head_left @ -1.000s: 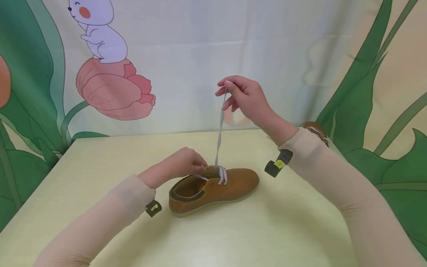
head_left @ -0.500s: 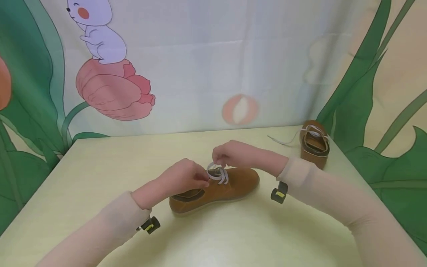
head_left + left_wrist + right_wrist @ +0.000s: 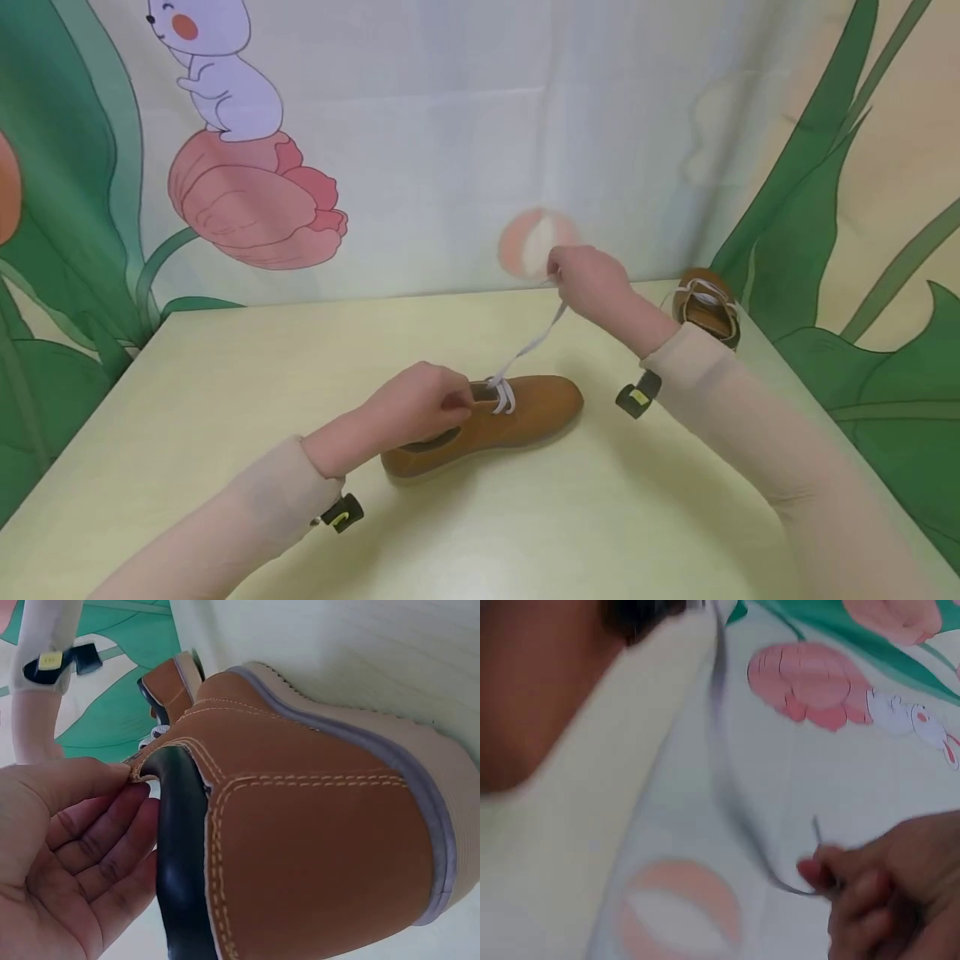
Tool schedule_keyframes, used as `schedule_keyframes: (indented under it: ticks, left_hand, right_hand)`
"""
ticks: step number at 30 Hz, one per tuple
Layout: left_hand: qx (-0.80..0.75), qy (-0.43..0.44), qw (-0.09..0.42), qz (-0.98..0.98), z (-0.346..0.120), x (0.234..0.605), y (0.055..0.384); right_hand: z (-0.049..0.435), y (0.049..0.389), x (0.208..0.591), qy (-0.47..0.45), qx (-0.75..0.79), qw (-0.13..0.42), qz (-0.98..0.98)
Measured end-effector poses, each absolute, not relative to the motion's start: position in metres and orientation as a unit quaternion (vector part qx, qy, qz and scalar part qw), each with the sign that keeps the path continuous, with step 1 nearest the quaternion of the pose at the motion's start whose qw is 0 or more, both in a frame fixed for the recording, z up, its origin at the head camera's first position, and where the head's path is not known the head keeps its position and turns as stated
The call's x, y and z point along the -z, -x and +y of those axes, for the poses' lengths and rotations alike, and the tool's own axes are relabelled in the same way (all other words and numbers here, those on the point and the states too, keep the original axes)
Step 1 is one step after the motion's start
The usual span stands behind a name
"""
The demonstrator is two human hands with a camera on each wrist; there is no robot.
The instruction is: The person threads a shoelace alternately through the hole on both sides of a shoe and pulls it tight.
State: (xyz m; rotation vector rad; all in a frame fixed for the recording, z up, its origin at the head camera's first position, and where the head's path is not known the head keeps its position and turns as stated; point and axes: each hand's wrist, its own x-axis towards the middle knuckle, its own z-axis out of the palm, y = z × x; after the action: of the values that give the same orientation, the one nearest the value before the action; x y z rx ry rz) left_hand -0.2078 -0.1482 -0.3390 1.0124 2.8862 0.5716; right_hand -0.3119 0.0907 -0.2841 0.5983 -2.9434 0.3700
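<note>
A brown shoe (image 3: 543, 410) with a pale sole lies on the table, toe to the right. My left hand (image 3: 416, 407) is at its opening; in the left wrist view the thumb and forefinger pinch the upper edge of the shoe (image 3: 315, 840), near the dark collar lining. Up and to the right, my right hand (image 3: 596, 279) pinches a white shoelace (image 3: 534, 343) near its end. The lace runs slantwise from the eyelets to the fingers. In the right wrist view the lace (image 3: 731, 806) is blurred, and a short tip sticks out past the fingers.
A second brown shoe (image 3: 705, 308) with white laces stands at the table's back right edge, partly behind the right forearm. A printed curtain (image 3: 420, 167) hangs behind the pale yellow table (image 3: 247, 367).
The right hand came down from high above the shoe to the eyelets, then drew the lace up and to the right. The left hand stayed by the opening and shifted slightly.
</note>
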Motion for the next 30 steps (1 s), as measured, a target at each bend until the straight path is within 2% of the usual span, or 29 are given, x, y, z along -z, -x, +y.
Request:
schedule_keyframes:
  ticks: [4,6,9,13,23,30]
  left_hand:
    - [-0.182,-0.337,0.012,0.923,-0.151,0.339,0.21]
    - [-0.183,-0.343,0.01,0.922,-0.151,0.339,0.211]
    - [-0.184,-0.347,0.007,0.919,-0.151,0.34,0.211]
    - [-0.184,-0.354,-0.003,0.917,-0.151,0.341,0.21]
    - [-0.186,-0.368,-0.016,0.911,-0.152,0.343,0.212]
    - [-0.191,-0.353,-0.009,0.916,-0.154,0.345,0.212]
  right_hand:
    - [0.08,0.3,0.301,-0.315,-0.225,-0.026,-0.922]
    - [0.073,0.293,0.309,-0.364,-0.23,-0.073,-0.899]
    - [0.063,0.285,0.319,-0.432,-0.202,-0.114,-0.871]
    - [0.055,0.277,0.329,-0.485,-0.169,-0.11,-0.851]
    - [0.05,0.275,0.338,-0.514,-0.173,-0.109,-0.833]
    - [0.048,0.271,0.34,-0.48,-0.18,-0.175,-0.841]
